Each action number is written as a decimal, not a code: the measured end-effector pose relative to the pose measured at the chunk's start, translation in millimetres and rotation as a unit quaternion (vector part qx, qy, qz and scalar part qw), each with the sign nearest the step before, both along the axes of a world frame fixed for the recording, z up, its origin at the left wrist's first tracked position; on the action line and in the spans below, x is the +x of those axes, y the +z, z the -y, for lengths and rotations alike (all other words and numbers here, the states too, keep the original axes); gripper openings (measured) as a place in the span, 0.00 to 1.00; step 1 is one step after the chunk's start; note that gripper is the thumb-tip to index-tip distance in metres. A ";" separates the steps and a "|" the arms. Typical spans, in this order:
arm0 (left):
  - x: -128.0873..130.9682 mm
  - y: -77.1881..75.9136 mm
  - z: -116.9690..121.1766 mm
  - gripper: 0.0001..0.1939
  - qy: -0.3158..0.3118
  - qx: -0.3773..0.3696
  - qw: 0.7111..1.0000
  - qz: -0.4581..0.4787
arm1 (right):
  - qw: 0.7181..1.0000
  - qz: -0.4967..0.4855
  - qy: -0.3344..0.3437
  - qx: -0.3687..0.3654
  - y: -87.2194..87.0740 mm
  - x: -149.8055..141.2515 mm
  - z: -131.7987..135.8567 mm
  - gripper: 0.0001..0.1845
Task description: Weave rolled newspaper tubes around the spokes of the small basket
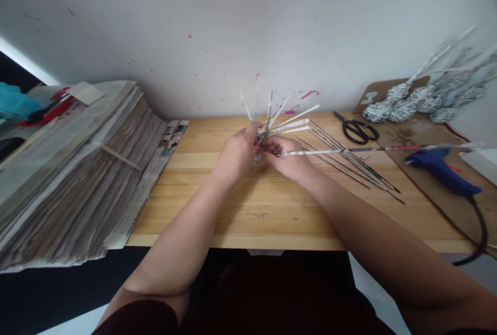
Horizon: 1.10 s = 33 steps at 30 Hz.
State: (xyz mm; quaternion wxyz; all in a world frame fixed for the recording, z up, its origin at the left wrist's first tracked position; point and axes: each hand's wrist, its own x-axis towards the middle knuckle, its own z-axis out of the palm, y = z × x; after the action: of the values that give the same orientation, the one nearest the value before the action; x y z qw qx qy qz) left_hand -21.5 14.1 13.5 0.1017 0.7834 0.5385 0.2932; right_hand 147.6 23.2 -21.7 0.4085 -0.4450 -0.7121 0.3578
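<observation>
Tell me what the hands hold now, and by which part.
Left hand and right hand hold paper sticks near where the sticks meet, below their fanned ends.

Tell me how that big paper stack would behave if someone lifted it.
The paper stack is probably heavy, given its many thick layers. Its uneven edges would likely flop or fan, though the band across it might hold the middle together.
</observation>
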 end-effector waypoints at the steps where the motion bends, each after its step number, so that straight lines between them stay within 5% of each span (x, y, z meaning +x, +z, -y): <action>1: 0.8 0.5 0.5 0.27 0.009 -0.004 1.000 0.010 | 1.000 0.000 -0.002 0.001 -0.7 0.1 -0.4 0.08; 7: 1.1 1.4 3.6 0.14 0.004 -0.004 1.000 -0.027 | 1.000 -0.013 -0.007 0.024 -9.7 -0.6 -4.3 0.09; 11: 0.0 0.2 2.7 0.19 -0.004 0.026 0.999 -0.042 | 0.999 -0.029 -0.001 0.031 -11.9 -1.9 -4.6 0.10; 17: -2.0 3.1 -3.0 0.06 0.014 0.008 1.000 -0.025 | 0.998 -0.037 -0.024 -0.035 -3.0 -3.7 0.4 0.10; 21: -6.1 2.9 -4.1 0.06 -0.009 -0.003 1.000 -0.003 | 0.998 -0.035 -0.029 -0.049 -0.9 -2.4 0.5 0.13; 27: -15.9 0.9 -10.2 0.05 -0.045 0.001 0.999 0.017 | 0.996 -0.062 0.046 -0.049 -0.7 9.1 -8.2 0.15; 33: -26.6 11.8 -12.2 0.05 -0.093 -0.050 0.993 0.058 | 0.996 -0.081 -0.041 -0.008 6.6 21.3 -19.2 0.08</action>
State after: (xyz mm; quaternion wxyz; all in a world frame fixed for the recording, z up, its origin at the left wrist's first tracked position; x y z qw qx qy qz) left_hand -48.1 26.4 25.3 0.1986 0.8057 0.4704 0.3002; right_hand 168.9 42.3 -15.2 0.4756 -0.4469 -0.6547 0.3815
